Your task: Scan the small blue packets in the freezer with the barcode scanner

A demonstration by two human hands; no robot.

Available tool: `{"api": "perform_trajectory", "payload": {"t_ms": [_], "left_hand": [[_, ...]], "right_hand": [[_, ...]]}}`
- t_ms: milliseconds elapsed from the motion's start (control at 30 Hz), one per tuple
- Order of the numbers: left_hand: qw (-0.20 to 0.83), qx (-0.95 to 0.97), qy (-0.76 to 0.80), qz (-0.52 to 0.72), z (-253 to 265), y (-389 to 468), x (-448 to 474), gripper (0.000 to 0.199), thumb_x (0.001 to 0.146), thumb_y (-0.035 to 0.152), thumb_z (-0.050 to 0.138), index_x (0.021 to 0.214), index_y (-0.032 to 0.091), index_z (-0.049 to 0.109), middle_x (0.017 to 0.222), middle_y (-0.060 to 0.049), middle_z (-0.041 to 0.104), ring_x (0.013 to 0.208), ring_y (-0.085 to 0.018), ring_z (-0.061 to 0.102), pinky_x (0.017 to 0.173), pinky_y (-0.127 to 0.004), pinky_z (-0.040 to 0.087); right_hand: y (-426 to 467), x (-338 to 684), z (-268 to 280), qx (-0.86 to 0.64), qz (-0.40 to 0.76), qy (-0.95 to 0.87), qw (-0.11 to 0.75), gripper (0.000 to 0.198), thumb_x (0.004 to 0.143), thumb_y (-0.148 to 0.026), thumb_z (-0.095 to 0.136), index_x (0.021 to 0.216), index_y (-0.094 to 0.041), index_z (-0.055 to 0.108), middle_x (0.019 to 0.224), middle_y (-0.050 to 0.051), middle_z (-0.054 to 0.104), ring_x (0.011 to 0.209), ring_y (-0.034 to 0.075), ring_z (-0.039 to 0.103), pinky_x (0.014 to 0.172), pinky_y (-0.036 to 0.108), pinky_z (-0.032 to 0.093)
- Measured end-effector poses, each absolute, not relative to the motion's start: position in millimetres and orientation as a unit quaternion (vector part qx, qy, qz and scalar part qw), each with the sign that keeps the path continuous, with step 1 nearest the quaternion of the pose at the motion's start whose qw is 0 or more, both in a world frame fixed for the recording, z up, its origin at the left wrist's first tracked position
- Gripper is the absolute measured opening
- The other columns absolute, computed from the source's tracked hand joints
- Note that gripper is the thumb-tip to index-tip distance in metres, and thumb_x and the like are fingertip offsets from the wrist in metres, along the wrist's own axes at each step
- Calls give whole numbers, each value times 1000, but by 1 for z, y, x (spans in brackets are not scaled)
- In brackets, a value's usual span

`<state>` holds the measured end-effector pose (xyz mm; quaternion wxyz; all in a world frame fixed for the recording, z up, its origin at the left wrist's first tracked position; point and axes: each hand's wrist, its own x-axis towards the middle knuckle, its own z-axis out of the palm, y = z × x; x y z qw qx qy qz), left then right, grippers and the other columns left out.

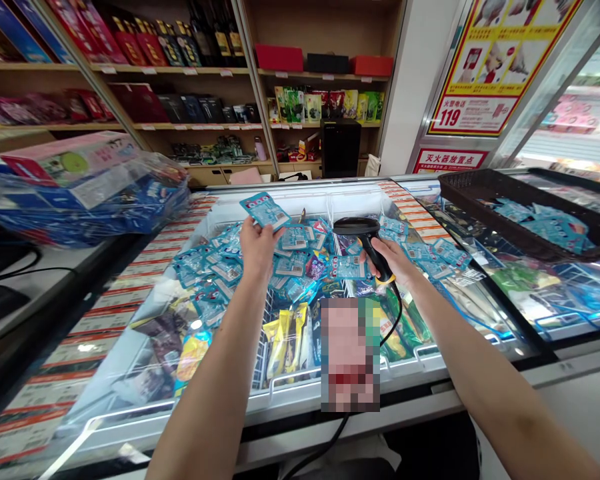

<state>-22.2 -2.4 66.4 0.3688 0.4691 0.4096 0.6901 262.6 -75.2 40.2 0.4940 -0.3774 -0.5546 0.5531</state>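
My left hand is closed on the lower edge of a flat blue packet, lifted over the freezer, with a barcode label facing me. My right hand wraps round the grip of a black barcode scanner, whose head points left toward the packet. From the scanner's grip a black cable hangs down past the freezer's front edge. Beneath both hands, many similar blue packets lie heaped on the glass top of the freezer. Yellow ice-cream wrappers show inside, below the glass.
A dark brown basket with more blue packets stands at the right. Left lie plastic-wrapped blue goods under a pink box. Price-label strips run along the freezer sides. Shelves of goods line the back. A blurred patch covers the front middle.
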Motion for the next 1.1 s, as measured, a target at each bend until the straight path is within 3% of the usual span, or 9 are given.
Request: {"api": "perform_trajectory", "payload": {"t_ms": [133,233,367,467,567,633,733,967,1100], "left_hand": [[283,457,504,676,60,3,-52,14,74,17,56,86,17,51,81,0,58,71,-11,63,71,-30,61],[230,495,564,619,54,4,-65,21,78,25,55,98,16,54,82,-2,60,68,-15,64,69,-34,59],[99,557,659,496,55,-3,-72,53,79,33,61,124,8,51,101,-16,62,102,-31,62,92,-47,49],[-19,573,691,440,58,-13,-71,73,75,35,66,137,2,43,129,-26,48,126,-38,45,105,-51,36],[-102,607,669,417,62,-23,-60,72,78,36,64,141,9,43,139,-23,42,131,-38,39,108,-52,30],[-102,673,623,385,63,-27,-45,62,84,40,59,137,12,48,134,-20,51,127,-35,44,106,-50,32],[-21,805,519,287,58,-32,-15,50,91,47,49,129,16,57,127,-14,61,120,-30,53,103,-45,38],[62,894,422,137,35,-47,25,66,92,64,34,143,23,44,149,-9,46,142,-27,34,117,-50,14],[51,901,410,134,29,-47,25,67,92,64,34,145,22,41,148,-9,47,141,-27,35,118,-51,12]], "right_hand": [[-72,266,38,-395,551,-539,500,50,82,-66,57,83,-16,64,64,5,67,39,11,52,35,23,39],[-69,268,37,-402,556,-518,510,51,80,-67,58,84,-16,65,66,5,68,40,10,51,36,23,40],[-65,272,33,-406,558,-494,529,46,79,-62,64,83,-16,65,72,6,70,42,10,52,36,23,40],[-64,272,31,-391,553,-480,558,42,79,-58,66,83,-17,64,82,8,72,44,10,53,37,23,41],[-63,272,31,-380,546,-473,579,40,79,-56,66,87,-17,64,90,8,72,45,9,53,37,24,41],[-63,272,30,-383,542,-472,580,40,80,-56,66,87,-17,64,88,8,72,45,10,53,37,24,41],[-62,273,29,-390,541,-471,578,40,80,-57,65,86,-17,64,86,8,72,44,10,53,37,24,40],[-63,273,31,-401,542,-470,569,45,78,-60,65,95,-18,65,88,8,72,45,11,53,37,25,40],[-62,273,32,-406,538,-472,568,44,78,-60,64,99,-21,64,89,6,72,45,11,53,38,25,40]]}}
